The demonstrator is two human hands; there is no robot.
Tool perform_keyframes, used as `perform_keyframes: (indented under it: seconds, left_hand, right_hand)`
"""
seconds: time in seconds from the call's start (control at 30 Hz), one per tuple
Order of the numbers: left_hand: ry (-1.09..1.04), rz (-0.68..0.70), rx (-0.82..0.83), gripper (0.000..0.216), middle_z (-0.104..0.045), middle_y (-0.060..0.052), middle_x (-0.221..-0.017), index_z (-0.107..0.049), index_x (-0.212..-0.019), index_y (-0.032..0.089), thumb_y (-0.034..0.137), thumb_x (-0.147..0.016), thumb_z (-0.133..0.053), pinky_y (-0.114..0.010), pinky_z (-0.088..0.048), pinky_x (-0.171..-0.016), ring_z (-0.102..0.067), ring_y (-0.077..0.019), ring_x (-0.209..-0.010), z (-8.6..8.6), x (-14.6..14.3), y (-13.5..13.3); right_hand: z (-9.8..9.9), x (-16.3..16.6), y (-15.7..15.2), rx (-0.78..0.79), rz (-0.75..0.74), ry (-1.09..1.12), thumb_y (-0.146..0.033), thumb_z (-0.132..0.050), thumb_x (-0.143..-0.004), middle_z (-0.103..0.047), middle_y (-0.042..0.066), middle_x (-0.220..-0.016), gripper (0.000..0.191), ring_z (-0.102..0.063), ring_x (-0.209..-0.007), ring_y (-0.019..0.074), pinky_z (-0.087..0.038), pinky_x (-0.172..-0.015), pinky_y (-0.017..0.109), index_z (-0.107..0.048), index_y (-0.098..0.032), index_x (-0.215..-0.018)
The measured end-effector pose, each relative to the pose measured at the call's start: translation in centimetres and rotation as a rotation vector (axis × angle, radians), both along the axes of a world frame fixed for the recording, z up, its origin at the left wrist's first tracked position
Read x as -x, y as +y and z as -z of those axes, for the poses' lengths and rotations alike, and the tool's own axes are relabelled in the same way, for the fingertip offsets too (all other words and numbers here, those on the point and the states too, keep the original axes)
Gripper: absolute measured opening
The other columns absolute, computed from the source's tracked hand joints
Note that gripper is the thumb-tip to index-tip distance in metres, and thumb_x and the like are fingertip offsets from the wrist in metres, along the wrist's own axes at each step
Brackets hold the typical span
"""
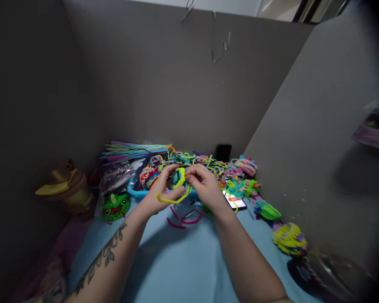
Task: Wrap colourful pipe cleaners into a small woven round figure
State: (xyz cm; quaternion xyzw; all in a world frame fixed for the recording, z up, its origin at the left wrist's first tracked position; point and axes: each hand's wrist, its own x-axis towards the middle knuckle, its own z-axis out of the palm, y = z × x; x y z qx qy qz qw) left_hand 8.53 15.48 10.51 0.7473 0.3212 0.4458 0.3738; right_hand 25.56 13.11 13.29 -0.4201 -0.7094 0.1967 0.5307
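Observation:
Between my hands is a small rounded piece of coiled pipe cleaner point(177, 177), yellow at the rim and teal-green within. My left hand point(161, 189) grips it from the left, fingers behind and thumb in front. At its right edge, my right hand point(204, 183) pinches the yellow pipe cleaner, with the fingertips partly hidden. A loose yellow pipe-cleaner end point(174, 201) bends below the piece, in front of my left thumb. Pink pipe cleaners point(177, 226) lie on the blue table cover point(177, 261) under my hands.
Behind my hands, a blue tray point(137, 193) sits by tangled pipe cleaners point(208, 161) and a straight bundle point(135, 150). A green figure point(116, 207) and brown pot point(77, 195) stand left. Right are a lit phone point(238, 202) and fuzzy pieces point(289, 239). Grey partitions point(177, 92) enclose the table.

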Motion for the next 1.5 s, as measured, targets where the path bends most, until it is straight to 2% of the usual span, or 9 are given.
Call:
perform_keyframes:
  seconds: [0.2,0.3,0.4,0.6,0.8,1.0,1.23,1.4,1.5]
  left_hand:
    - [0.005,0.128,0.062,0.057,-0.045,-0.011,-0.140,-0.038,-0.136,0.027,0.033,-0.084,-0.062,-0.036,-0.043,-0.097,-0.044,-0.0260,-0.130,-0.1,1.1,0.3]
    - [0.049,0.192,0.088,0.062,-0.051,-0.008,-0.133,-0.043,-0.133,0.029,0.032,-0.078,-0.070,-0.034,-0.046,-0.089,-0.051,-0.0248,-0.118,-0.2,1.4,0.2]
    - [-0.061,0.258,0.137,0.060,-0.054,-0.008,-0.123,-0.048,-0.128,0.027,0.032,-0.074,-0.074,-0.031,-0.047,-0.083,-0.054,-0.0231,-0.108,-0.5,1.4,0.0]
    - [-0.237,0.355,0.285,0.055,-0.056,-0.007,-0.108,-0.046,-0.127,0.027,0.033,-0.078,-0.071,-0.027,-0.046,-0.069,-0.056,-0.0161,-0.084,-0.9,1.1,-0.4]
    - [-0.243,0.346,0.307,0.057,-0.055,-0.003,-0.093,-0.043,-0.128,0.026,0.033,-0.078,-0.071,-0.026,-0.044,-0.067,-0.054,-0.0149,-0.078,-0.8,1.3,-0.3]
    - [-0.281,0.358,0.271,0.055,-0.055,-0.005,-0.099,-0.043,-0.126,0.025,0.030,-0.079,-0.070,-0.027,-0.046,-0.072,-0.056,-0.0160,-0.084,-1.0,1.2,-0.5]
    - [-0.142,0.287,0.153,0.048,-0.052,-0.010,-0.128,-0.045,-0.126,0.027,0.027,-0.082,-0.066,-0.031,-0.047,-0.083,-0.056,-0.0219,-0.106,-0.8,1.5,-0.4]
    - [-0.076,0.241,0.144,0.054,-0.054,-0.010,-0.124,-0.045,-0.127,0.026,0.030,-0.079,-0.069,-0.030,-0.048,-0.080,-0.058,-0.0209,-0.100,-0.7,1.4,-0.2]
    - [-0.163,0.158,0.155,0.053,-0.056,-0.008,-0.115,-0.047,-0.122,0.024,0.032,-0.076,-0.072,-0.029,-0.048,-0.077,-0.058,-0.0199,-0.096,-0.8,1.3,0.1]
  right_hand:
    - [-0.3,-0.5,-0.1,-0.039,-0.122,-0.076,-0.014,-0.053,-0.086,-0.060,0.002,-0.082,0.012,-0.056,-0.081,0.0153,-0.043,-0.076,0.029,-0.059,-0.019,-0.077]
    - [-0.4,-0.6,-0.2,-0.030,-0.171,-0.082,-0.014,-0.052,-0.087,-0.059,0.002,-0.084,0.012,-0.056,-0.082,0.0147,-0.044,-0.076,0.029,-0.060,-0.019,-0.080]
    - [-0.3,-0.6,-0.3,-0.017,-0.169,-0.064,-0.015,-0.053,-0.087,-0.061,0.002,-0.087,0.011,-0.058,-0.084,0.0151,-0.046,-0.077,0.029,-0.062,-0.020,-0.084]
    - [-0.2,-0.4,-0.5,-0.134,-0.043,0.001,-0.019,-0.059,-0.085,-0.060,0.005,-0.102,0.009,-0.058,-0.099,0.0186,-0.048,-0.085,0.034,-0.061,-0.023,-0.093]
    - [-0.2,-0.4,-0.5,-0.240,0.003,-0.096,-0.018,-0.059,-0.085,-0.062,0.005,-0.102,0.010,-0.060,-0.102,0.0196,-0.048,-0.090,0.041,-0.067,-0.024,-0.083]
    - [-0.3,-1.0,-0.4,-0.199,-0.052,-0.137,-0.019,-0.061,-0.083,-0.061,0.006,-0.111,0.009,-0.059,-0.106,0.0217,-0.047,-0.093,0.045,-0.068,-0.023,-0.081]
    - [-0.9,-1.0,-0.9,-0.107,-0.085,-0.257,-0.012,-0.053,-0.084,-0.056,0.008,-0.112,0.016,-0.053,-0.110,0.0226,-0.044,-0.097,0.044,-0.064,-0.019,-0.075]
    - [-0.3,-1.0,-0.2,-0.111,-0.078,-0.257,-0.012,-0.055,-0.083,-0.055,0.008,-0.107,0.015,-0.053,-0.108,0.0223,-0.044,-0.096,0.043,-0.064,-0.019,-0.073]
    - [-0.1,-1.2,0.2,-0.114,-0.092,-0.176,-0.010,-0.053,-0.084,-0.054,0.008,-0.116,0.017,-0.052,-0.115,0.0217,-0.043,-0.100,0.044,-0.067,-0.021,-0.084]
